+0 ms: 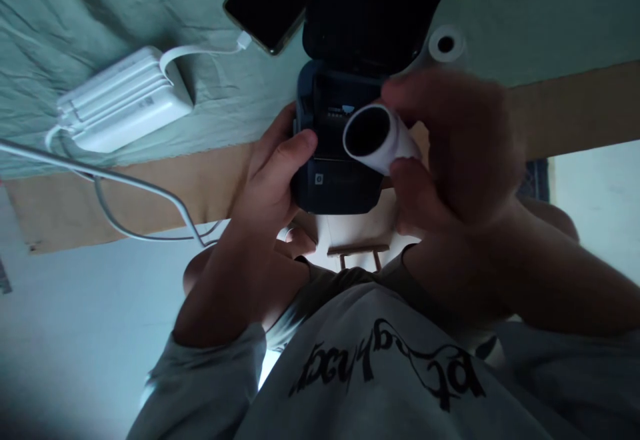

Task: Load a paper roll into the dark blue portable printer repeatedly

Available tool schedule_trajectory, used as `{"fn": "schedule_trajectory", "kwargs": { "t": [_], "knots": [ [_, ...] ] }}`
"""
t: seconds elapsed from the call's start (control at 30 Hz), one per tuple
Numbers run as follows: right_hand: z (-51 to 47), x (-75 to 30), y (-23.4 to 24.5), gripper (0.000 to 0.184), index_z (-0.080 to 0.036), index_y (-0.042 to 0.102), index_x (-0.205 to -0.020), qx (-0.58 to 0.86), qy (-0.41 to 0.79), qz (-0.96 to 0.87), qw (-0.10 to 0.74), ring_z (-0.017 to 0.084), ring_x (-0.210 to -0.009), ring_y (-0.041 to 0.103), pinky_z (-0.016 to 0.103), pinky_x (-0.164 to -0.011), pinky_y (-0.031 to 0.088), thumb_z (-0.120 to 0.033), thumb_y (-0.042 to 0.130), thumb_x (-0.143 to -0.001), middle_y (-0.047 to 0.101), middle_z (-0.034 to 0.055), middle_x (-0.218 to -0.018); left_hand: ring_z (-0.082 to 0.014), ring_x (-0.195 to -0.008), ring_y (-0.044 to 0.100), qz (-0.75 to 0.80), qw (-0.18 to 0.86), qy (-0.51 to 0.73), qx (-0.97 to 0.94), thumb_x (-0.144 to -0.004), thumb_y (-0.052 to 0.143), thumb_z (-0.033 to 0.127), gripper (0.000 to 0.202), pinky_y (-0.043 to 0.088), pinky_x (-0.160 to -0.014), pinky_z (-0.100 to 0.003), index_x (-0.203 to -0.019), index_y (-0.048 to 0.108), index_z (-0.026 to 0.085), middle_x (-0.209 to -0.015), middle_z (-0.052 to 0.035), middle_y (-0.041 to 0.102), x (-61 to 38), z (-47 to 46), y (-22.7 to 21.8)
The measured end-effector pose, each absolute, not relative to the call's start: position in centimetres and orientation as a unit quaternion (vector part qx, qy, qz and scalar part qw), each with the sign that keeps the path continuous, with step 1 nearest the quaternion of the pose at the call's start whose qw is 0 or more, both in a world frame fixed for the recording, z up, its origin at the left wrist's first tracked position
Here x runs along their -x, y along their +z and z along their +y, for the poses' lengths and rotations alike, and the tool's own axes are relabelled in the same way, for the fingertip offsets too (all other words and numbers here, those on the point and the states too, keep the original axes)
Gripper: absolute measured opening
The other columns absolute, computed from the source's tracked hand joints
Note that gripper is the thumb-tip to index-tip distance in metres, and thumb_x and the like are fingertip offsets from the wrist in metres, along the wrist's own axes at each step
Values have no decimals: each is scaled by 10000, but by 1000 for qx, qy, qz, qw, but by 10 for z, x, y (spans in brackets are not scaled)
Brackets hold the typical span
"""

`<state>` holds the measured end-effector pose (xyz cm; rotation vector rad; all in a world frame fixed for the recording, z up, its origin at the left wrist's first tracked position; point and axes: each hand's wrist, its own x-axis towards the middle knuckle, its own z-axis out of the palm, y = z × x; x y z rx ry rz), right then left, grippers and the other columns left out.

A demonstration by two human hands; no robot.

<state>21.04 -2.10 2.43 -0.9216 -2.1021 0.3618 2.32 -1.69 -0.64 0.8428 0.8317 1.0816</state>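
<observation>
My left hand is closed around the left side of a small dark label printer, its thumb lying on the top edge. The printer's black lid stands open, swung toward the far side, and its inner compartment shows. Between the thumb and fingers of my right hand is a white paper roll, tilted, with its wide dark hollow facing me. This roll overlaps the printer's right side in view; whether they touch I cannot tell. A second white paper roll stands just beyond my right hand.
A phone lies left of the lid, joined by a white cable to a white charger block. Another thick white cable crosses the wooden table edge at left. Green cloth covers the tabletop.
</observation>
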Motion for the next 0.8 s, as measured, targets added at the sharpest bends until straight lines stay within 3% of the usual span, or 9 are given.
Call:
{"fn": "schedule_trajectory", "kwargs": {
  "t": [0.1,0.23,0.33,0.5,0.6,0.7,0.8],
  "knots": [
    [-16,-206,23,480,-128,384,-1250,371,74,-842,385,51,-1166,510,166,-1008,423,-197,511,-793,489,41,-1288,-126,-791,585,408,691,460,-380,-788,514,366,288,454,-637,-225,-999,584,183,-892,-34,612,-22,-18,-2],
    [-13,-206,20,473,-136,468,-1208,412,24,-840,352,85,-1072,553,187,-942,465,-315,560,-779,531,44,-1213,-125,-829,580,420,686,445,-394,-772,542,358,301,476,-708,-230,-1025,577,199,-927,-23,615,-21,-19,1],
    [-13,-204,20,391,-191,471,-1165,421,28,-835,354,75,-1063,553,184,-913,489,-266,541,-788,564,16,-1140,-108,-817,569,412,685,449,-400,-774,526,315,258,469,-723,-218,-1000,582,203,-889,-11,608,-20,-21,1],
    [-13,-203,20,96,-186,561,-852,431,33,-835,341,81,-918,576,235,-776,493,-220,546,-763,596,0,-1022,-109,-776,555,421,680,443,-405,-783,510,325,267,437,-700,-232,-1004,572,190,-877,-26,591,-20,-20,0],
    [-15,-202,18,106,-213,563,-828,400,1,-840,366,96,-876,583,276,-784,478,-241,587,-728,611,-31,-973,-101,-786,533,371,695,457,-413,-804,479,346,271,421,-685,-220,-994,573,177,-872,-35,564,-21,-19,-2],
    [-19,-202,17,174,-243,569,-827,354,-14,-857,374,116,-866,574,308,-780,458,-329,629,-689,612,-57,-921,-109,-846,533,333,685,484,-430,-737,582,375,395,433,-709,-215,-1094,522,218,-972,-24,560,-21,-19,-4],
    [-22,-206,16,190,-251,573,-840,333,18,-869,365,109,-876,572,317,-787,456,-392,587,-714,610,-70,-904,-103,-863,546,366,669,466,-449,-665,661,235,594,444,-727,-211,-1213,438,286,-1089,-3,552,-20,-19,-6]
  ]
}}
